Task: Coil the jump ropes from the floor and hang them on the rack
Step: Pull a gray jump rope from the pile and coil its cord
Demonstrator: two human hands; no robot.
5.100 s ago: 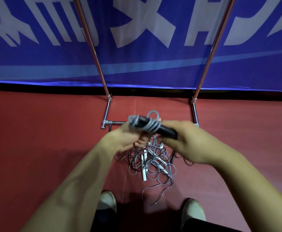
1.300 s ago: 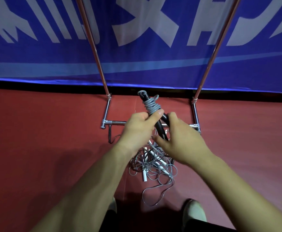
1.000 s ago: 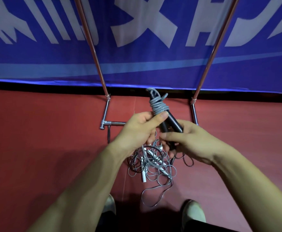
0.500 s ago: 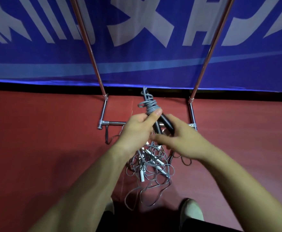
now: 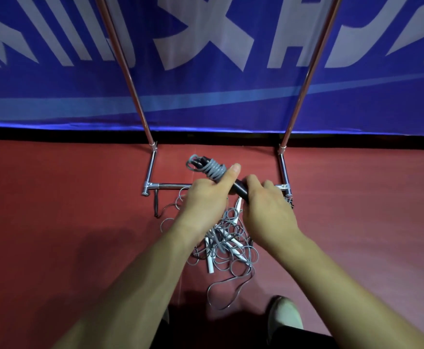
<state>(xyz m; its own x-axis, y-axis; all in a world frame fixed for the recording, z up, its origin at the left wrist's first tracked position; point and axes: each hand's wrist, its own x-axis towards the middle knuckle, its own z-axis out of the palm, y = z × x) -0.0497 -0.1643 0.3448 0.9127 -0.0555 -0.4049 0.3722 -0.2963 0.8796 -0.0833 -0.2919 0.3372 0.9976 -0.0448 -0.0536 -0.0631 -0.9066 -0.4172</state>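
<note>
Bundle (image 5: 212,169) now tilts left, with its grey coil end aimed at the far-left corner of the rack (image 5: 151,170). 0.5 s ago it stands near upright. It is held in the air over the rack's near base bar, apart from it as far as shows.

Left hand (image 5: 205,200) wraps the bundle's middle, thumb laid straight along the grey turns and pressing them. Right hand (image 5: 266,212) now sits over the black handle ends with fingers curled across them; 1 s ago it cups them from lower down. The back of the hand hides the underside of that grip. The 2 hands sit just beside each other on the handles.

Judgement: winding looks finished for this 1 rope. No loose tail trails from the bundle, though the hands cover part of it. The tilt reads as a last squeeze before the lift to the hanging bar, which is out of view above.

Pile (image 5: 228,248) of grey cord and white handles lies on the floor (image 5: 55,197), touching the rack's near bar. 1 black handle (image 5: 157,205) lies by the rack's near-left corner. Nothing hangs on the 2 uprights in view, so most of the task looks still ahead.
</note>
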